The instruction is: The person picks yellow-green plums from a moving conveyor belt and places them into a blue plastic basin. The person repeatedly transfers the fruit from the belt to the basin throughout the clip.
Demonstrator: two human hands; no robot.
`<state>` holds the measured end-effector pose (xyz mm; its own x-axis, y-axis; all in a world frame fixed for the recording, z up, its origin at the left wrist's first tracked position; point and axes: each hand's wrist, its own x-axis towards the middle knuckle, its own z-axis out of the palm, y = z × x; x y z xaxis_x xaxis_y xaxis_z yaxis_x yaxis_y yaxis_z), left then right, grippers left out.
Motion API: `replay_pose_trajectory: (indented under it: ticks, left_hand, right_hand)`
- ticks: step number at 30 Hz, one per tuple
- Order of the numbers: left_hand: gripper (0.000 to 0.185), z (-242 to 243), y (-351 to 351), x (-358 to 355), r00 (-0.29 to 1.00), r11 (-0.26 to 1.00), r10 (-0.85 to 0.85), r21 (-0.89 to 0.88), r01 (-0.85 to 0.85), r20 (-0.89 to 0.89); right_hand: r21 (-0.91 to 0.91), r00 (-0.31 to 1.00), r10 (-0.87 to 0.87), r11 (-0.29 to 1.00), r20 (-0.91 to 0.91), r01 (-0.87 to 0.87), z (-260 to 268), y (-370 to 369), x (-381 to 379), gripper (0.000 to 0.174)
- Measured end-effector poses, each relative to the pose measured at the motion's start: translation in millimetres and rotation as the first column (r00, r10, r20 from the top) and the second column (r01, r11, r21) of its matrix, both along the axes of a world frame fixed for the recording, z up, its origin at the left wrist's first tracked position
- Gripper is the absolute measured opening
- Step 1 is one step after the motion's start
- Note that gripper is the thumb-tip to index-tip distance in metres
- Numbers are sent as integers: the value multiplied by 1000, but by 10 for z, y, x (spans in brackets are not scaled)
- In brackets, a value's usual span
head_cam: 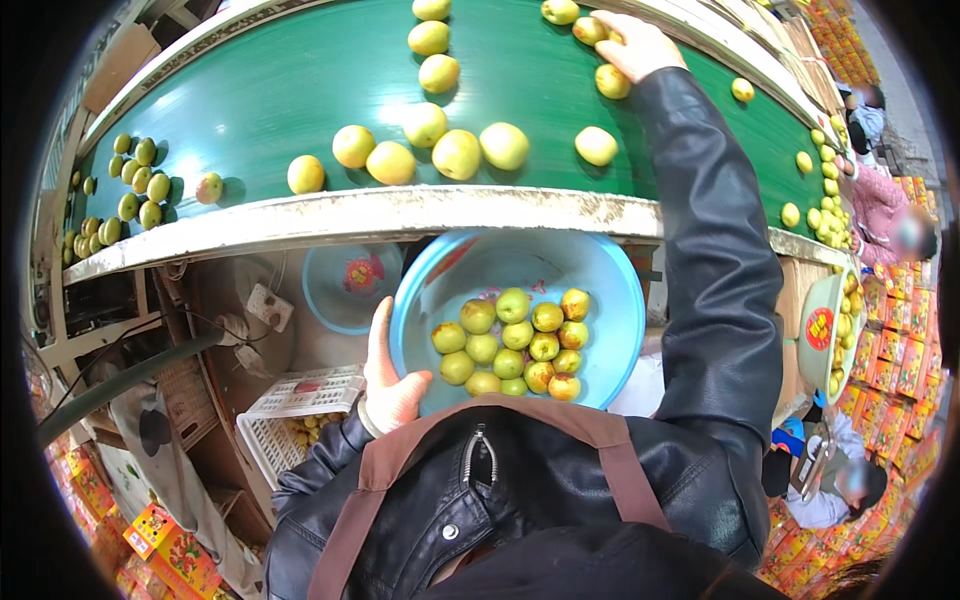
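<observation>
My left hand [394,386] grips the near left rim of a blue plastic basin [626,322], thumb on the inner side. Several yellow-green jujubes [517,335], some with brown patches, lie in the bottom of the basin. Stretched across the green conveyor belt [300,82], my right hand [637,46] is at the far side. A jujube [616,36] shows partly between its thumb and fingers. One more jujube [589,31] sits at its fingertips, and another [612,81] lies just below the thumb. Loose jujubes [455,154] rest on the belt in front of the basin.
The belt's white side rail [375,210] runs above the basin. A second blue basin [352,289] and a white plastic crate [300,405] stand at left. At right are a full pale green basin [821,330], two people [881,210] [832,465], and stacked printed cartons [900,322].
</observation>
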<state>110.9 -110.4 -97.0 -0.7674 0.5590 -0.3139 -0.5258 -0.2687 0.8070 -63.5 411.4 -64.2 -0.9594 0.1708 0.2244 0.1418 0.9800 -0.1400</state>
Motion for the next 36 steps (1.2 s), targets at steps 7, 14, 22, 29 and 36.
replay_pose_trajectory:
  ticks: [7,14,22,29,36]
  left_hand:
    - [92,50,-22,-65,1000,998,2,-62,-2,-5]
    - [87,66,-60,-80,997,995,0,-103,-7,-73]
    - [79,167,-107,-64,985,994,24,-100,-42,-172]
    - [71,198,-202,-245,604,931,-113,-296,-214,-789]
    - [48,955,-159,-1772,123,492,-667,-558,-669,-735]
  right_hand:
    - [-4,998,13,1000,61,-12,474,-682,-76,27]
    - [-460,663,743,558,-95,-691,870,-2049,1429,12]
    - [-228,613,772,575,-167,-786,972,-2081,941,33]
    - [193,690,719,690,-77,-698,228,-1641,-38,40]
    - [-878,847,-273,291,-456,-380,76,125,197,42]
